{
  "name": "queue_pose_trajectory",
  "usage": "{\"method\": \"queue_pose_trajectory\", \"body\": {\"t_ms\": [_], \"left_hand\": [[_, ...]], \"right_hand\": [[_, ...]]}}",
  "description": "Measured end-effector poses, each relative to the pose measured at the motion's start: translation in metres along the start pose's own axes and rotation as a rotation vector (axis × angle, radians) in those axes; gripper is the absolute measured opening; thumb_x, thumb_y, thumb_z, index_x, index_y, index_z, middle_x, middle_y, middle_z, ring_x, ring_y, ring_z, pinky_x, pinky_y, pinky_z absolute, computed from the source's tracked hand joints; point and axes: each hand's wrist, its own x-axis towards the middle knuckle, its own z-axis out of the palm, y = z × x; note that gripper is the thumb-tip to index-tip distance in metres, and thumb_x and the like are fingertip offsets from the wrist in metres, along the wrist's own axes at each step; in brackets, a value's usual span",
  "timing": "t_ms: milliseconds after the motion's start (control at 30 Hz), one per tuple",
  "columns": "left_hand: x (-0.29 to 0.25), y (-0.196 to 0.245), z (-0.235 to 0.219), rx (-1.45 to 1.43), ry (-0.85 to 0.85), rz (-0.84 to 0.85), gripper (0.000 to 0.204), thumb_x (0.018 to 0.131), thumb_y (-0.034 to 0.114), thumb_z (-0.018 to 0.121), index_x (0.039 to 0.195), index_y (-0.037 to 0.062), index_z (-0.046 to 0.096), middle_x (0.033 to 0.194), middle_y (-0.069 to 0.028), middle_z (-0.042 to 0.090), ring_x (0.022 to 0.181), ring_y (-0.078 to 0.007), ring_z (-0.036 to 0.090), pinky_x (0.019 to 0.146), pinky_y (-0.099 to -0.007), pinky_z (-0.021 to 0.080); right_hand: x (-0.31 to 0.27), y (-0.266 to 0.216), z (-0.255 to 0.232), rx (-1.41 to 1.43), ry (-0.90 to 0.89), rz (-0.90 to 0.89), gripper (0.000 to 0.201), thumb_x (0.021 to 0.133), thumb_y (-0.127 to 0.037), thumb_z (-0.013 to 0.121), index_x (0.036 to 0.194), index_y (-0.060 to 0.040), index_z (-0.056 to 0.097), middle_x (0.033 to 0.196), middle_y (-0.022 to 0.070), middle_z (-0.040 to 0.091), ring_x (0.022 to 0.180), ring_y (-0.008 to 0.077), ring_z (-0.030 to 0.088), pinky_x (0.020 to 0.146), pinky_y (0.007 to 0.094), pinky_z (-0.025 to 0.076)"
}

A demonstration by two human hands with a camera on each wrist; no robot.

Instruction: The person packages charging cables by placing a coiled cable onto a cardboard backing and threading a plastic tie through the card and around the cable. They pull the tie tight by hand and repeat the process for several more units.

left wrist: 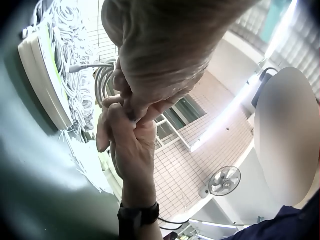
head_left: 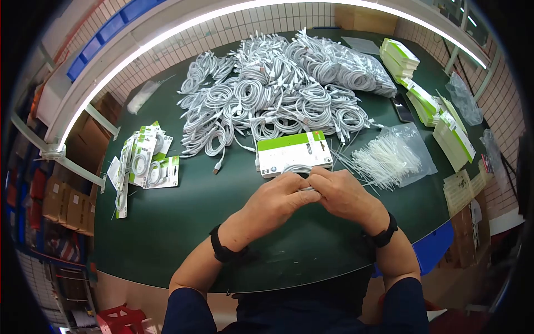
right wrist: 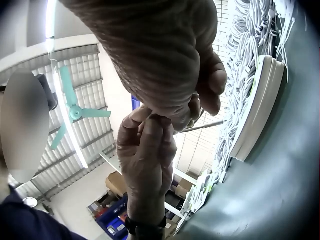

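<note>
Both hands meet over the near middle of the table, fingertips together at a coiled white cable (head_left: 297,168). My left hand (head_left: 273,196) pinches the coil from one side, and my right hand (head_left: 346,192) pinches it from the other. In the left wrist view the loops of the cable (left wrist: 103,82) stick out past the fingers, with a white plug end (left wrist: 77,68) pointing away. The fingers hide the part they pinch. Right behind the hands lies a stack of white and green packaging cards (head_left: 292,151).
A big heap of coiled white cables (head_left: 250,97) covers the back of the green table (head_left: 222,195). White zip ties (head_left: 384,158) lie on a plastic bag at right, near a phone (head_left: 401,108) and card stacks (head_left: 425,103). Carded cables (head_left: 147,161) lie at left.
</note>
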Motion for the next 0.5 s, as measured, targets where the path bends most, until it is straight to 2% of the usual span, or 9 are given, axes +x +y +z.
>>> {"method": "queue_pose_trajectory", "body": {"t_ms": [133, 167, 267, 367, 467, 500], "left_hand": [[0.001, 0.001, -0.004, -0.066, -0.001, -0.069, 0.028, 0.084, -0.005, 0.077, 0.108, 0.0093, 0.077, 0.098, -0.0097, 0.073, 0.083, -0.0272, 0.071, 0.070, -0.0359, 0.058], [0.001, 0.000, -0.003, -0.066, 0.002, -0.071, 0.028, 0.082, -0.006, 0.078, 0.106, 0.0092, 0.077, 0.098, -0.0097, 0.074, 0.083, -0.0273, 0.072, 0.070, -0.0358, 0.058], [0.002, -0.002, -0.004, -0.044, -0.017, -0.074, 0.028, 0.079, -0.007, 0.078, 0.102, 0.0090, 0.078, 0.097, -0.0098, 0.074, 0.083, -0.0272, 0.073, 0.070, -0.0358, 0.058], [0.000, -0.003, -0.006, -0.034, -0.039, -0.090, 0.029, 0.077, -0.008, 0.078, 0.101, 0.0092, 0.079, 0.097, -0.0099, 0.075, 0.084, -0.0267, 0.073, 0.070, -0.0355, 0.058], [0.003, 0.000, -0.010, -0.047, -0.046, -0.117, 0.031, 0.077, -0.009, 0.078, 0.102, 0.0097, 0.080, 0.096, -0.0105, 0.075, 0.084, -0.0262, 0.074, 0.071, -0.0349, 0.058], [0.003, 0.000, -0.010, -0.045, -0.044, -0.120, 0.031, 0.077, -0.009, 0.078, 0.102, 0.0098, 0.080, 0.096, -0.0106, 0.075, 0.084, -0.0262, 0.074, 0.071, -0.0348, 0.058]], "right_hand": [[-0.001, 0.002, 0.001, 0.046, -0.014, 0.021, 0.017, 0.089, -0.008, 0.073, 0.098, -0.0050, 0.058, 0.093, 0.0111, 0.062, 0.080, 0.0355, 0.068, 0.064, 0.0450, 0.054], [-0.001, 0.001, 0.000, 0.084, -0.027, 0.048, 0.018, 0.089, -0.009, 0.074, 0.100, -0.0049, 0.060, 0.095, 0.0112, 0.065, 0.084, 0.0364, 0.070, 0.069, 0.0462, 0.055], [0.000, 0.006, 0.001, 0.310, 0.029, 0.033, 0.036, 0.086, -0.015, 0.082, 0.115, -0.0036, 0.065, 0.103, 0.0148, 0.073, 0.092, 0.0379, 0.072, 0.079, 0.0418, 0.057], [0.000, 0.003, -0.007, 0.479, 0.006, 0.132, 0.039, 0.086, -0.014, 0.086, 0.117, -0.0037, 0.065, 0.105, 0.0126, 0.074, 0.090, 0.0264, 0.075, 0.076, 0.0346, 0.058], [0.000, 0.003, -0.008, 0.571, -0.013, 0.214, 0.043, 0.083, -0.011, 0.089, 0.117, -0.0033, 0.064, 0.102, 0.0104, 0.074, 0.090, 0.0219, 0.075, 0.077, 0.0337, 0.059], [-0.001, 0.004, -0.007, 0.572, -0.006, 0.197, 0.044, 0.083, -0.010, 0.089, 0.118, -0.0041, 0.064, 0.099, 0.0091, 0.074, 0.087, 0.0203, 0.073, 0.074, 0.0326, 0.058]]}}
